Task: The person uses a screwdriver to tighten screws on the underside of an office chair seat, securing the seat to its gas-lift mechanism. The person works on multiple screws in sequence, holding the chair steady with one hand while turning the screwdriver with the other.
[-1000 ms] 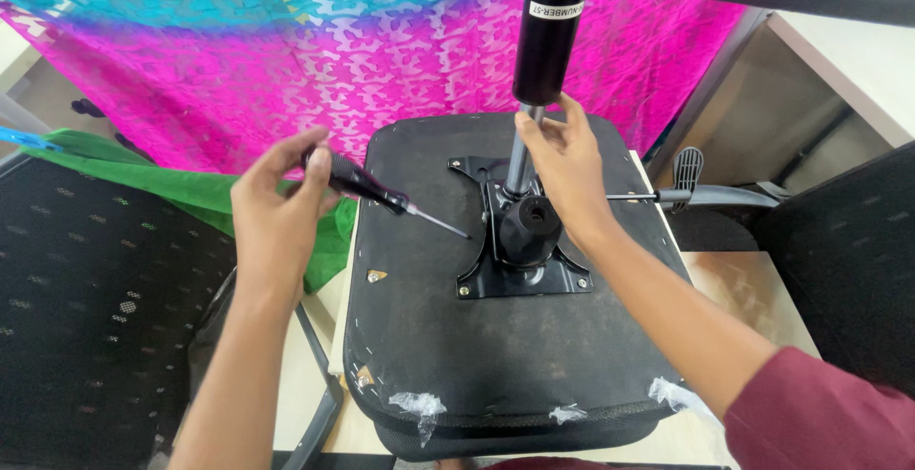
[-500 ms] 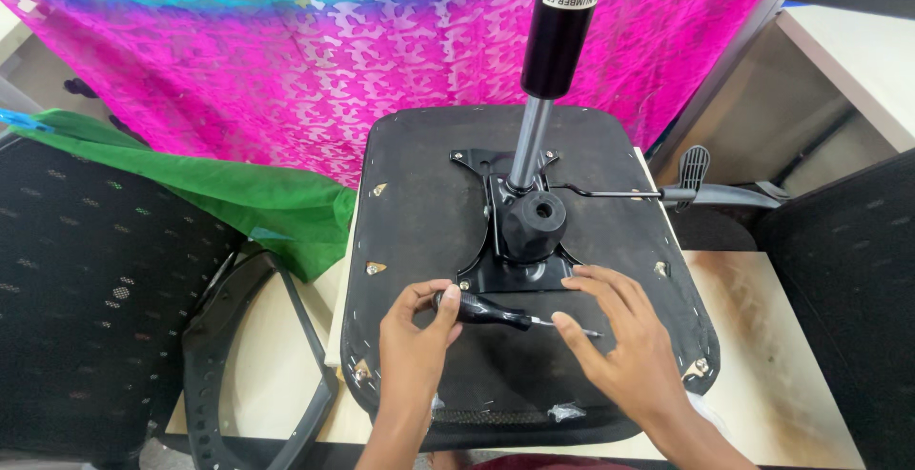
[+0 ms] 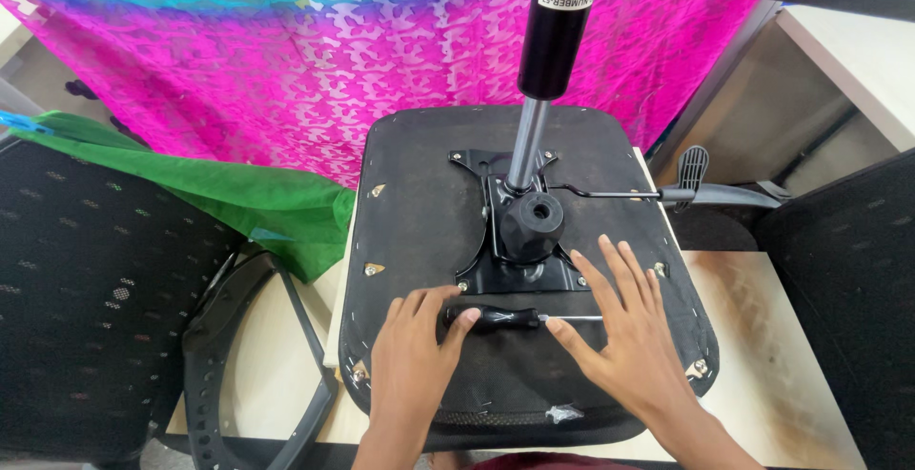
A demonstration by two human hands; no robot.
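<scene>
A black-handled screwdriver [image 3: 505, 316] is laid flat on the underside of an upturned black chair seat [image 3: 419, 194], just below the metal mounting plate [image 3: 519, 275], its shaft pointing to the right. The handle is touched by the fingertips of the left hand [image 3: 412, 360], whose fingers are curled loosely over it rather than clamped. The right hand [image 3: 624, 332] is spread open and flat on the seat, fingers apart, with the thumb close beside the shaft tip. A gas cylinder [image 3: 548, 60] is seen rising from the plate (a black knob sits at its foot), and a lever [image 3: 658, 194] reaches off to the right. The seat is carried by a pale desk [image 3: 762, 337]; pink patterned cloth [image 3: 286, 60] and green cloth [image 3: 248, 203] are draped behind.
</scene>
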